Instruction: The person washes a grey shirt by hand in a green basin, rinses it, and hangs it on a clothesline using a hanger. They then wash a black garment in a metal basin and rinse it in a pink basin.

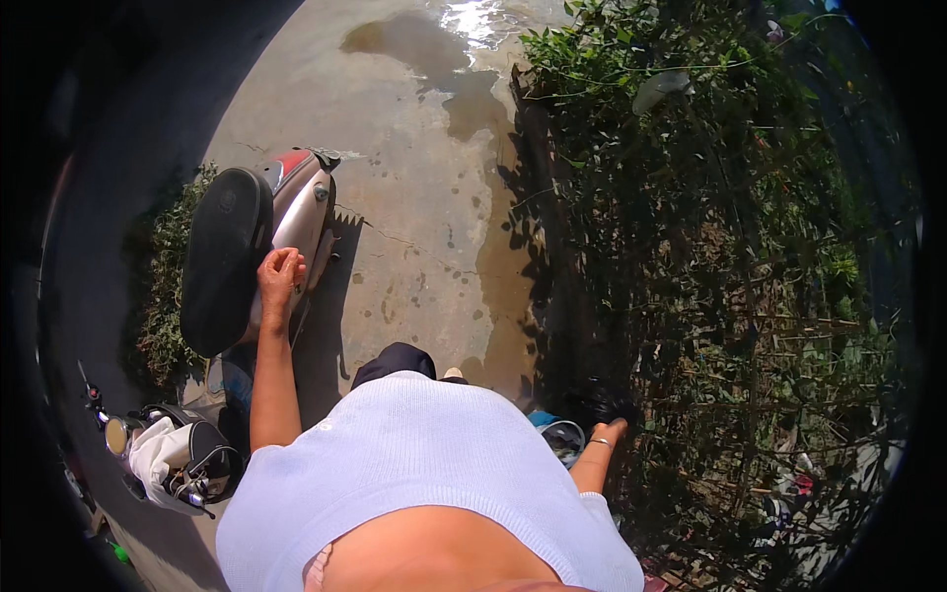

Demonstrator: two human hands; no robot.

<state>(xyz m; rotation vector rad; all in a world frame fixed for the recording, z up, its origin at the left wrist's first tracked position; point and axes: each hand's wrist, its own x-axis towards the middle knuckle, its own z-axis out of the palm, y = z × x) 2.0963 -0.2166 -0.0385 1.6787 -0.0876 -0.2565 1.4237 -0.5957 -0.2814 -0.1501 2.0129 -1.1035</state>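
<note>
1. The left hand [280,273] rests with its fingers curled shut at the right rim of the black seat [225,259] of a scooter [296,212]. Whether they clasp a rail there or only press against the bodywork cannot be told.
2. The left arm runs nearly straight up from the shoulder, elbow barely bent, wrist tipped forward.
3. The right hand [609,431] hangs low at the person's side, a bracelet on the wrist. Its fingers are lost in shadow, so its grip cannot be told; a blue-and-grey object [559,435] sits just beside it.
4. The scooter stands at the left on sunlit concrete [424,197], silver-bodied, its red tail light at the far end.
5. Its long axis runs away from the person, tail pointing ahead, handlebars [182,459] near the lower left.
6. A dense hedge [710,247] fills the right.
</note>
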